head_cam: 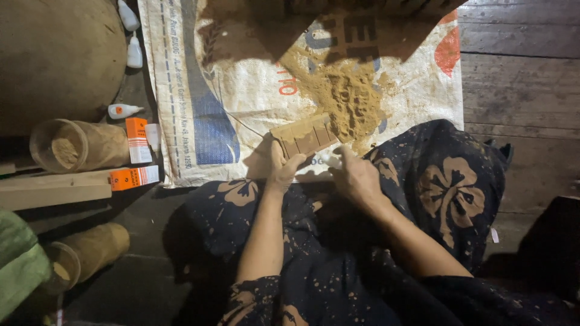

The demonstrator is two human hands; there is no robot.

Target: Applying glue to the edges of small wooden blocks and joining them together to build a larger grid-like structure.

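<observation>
Your left hand (284, 169) grips the wooden block (305, 136) by its near end, fingers wrapped shut, holding it just over the sawdust pile (350, 96) so dust falls there. Your right hand (356, 178), just beside the pile, pinches a small white bottle (331, 159).

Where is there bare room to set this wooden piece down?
Free: the sack left of the sawdust pile, and the floorboards right of it. Crowded: the far left, with glue bottles, orange boxes and jars. The hands hold the wooden piece.
</observation>
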